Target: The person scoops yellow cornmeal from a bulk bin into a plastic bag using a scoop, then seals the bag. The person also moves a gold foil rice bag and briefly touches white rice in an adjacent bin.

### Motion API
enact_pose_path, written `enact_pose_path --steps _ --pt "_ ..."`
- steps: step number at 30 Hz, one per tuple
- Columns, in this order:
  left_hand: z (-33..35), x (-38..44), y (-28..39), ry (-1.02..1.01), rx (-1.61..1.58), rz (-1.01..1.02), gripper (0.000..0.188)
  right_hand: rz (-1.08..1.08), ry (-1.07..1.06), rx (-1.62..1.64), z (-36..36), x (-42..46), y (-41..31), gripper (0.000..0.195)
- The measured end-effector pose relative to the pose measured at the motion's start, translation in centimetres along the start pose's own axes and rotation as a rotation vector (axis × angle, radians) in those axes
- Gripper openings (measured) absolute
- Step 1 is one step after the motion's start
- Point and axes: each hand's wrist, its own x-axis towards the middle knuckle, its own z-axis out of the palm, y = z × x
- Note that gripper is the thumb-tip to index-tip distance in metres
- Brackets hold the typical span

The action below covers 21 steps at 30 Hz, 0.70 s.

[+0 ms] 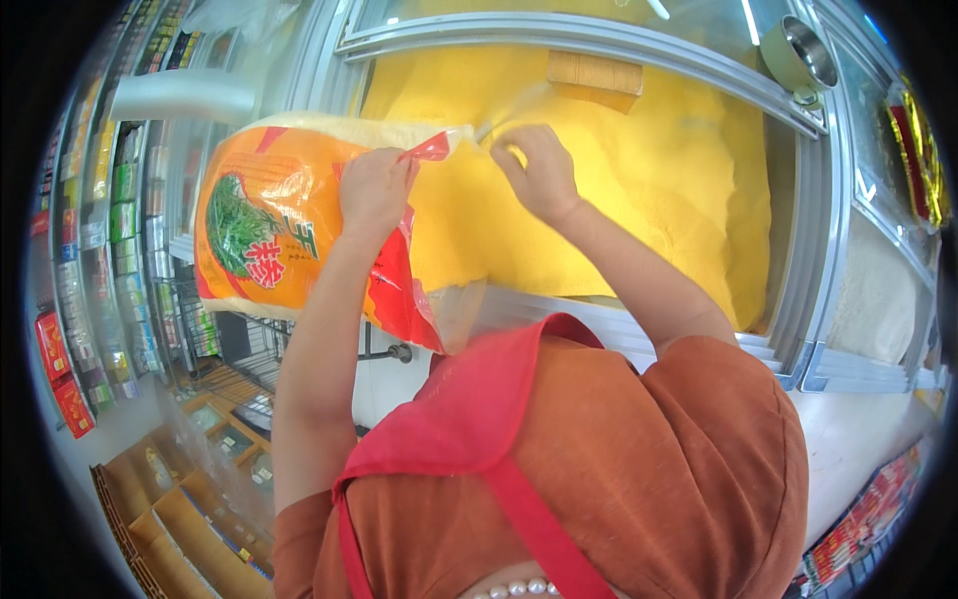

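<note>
A large plastic sack [258, 217], printed orange and red with a picture of green shreds, lies tilted on the left over the rim of a metal-framed case. My left hand [374, 191] grips its top edge near the mouth. The corner of the mouth reaches toward my right hand [535, 168], whose fingers curl close beside it, with thumb and forefinger near each other. A thin, blurred strand or strip [509, 108] runs from near that corner toward the upper right; whether my right fingers pinch anything cannot be told. Beneath both hands spreads a yellow cloth [636, 210].
A wooden block [595, 78] rests on the cloth at the back. Metal frame rails [812, 247] edge the case, and a metal cup [801, 56] hangs at its right corner. Shelves of packets [123, 224], a wire cart [251, 348] and a wooden bin [179, 517] stand on the left.
</note>
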Motion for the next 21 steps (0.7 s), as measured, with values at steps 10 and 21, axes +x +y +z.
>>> enact_pose_path --steps 10,21 --pt "-0.4 0.2 -0.2 0.135 -0.398 -0.054 0.017 -0.069 -0.786 0.146 9.8 -0.8 -6.1 0.023" --pt "0.0 0.4 -0.1 0.115 -0.611 -0.106 0.011 -0.145 -0.841 -0.104 22.5 1.6 -4.1 0.021"
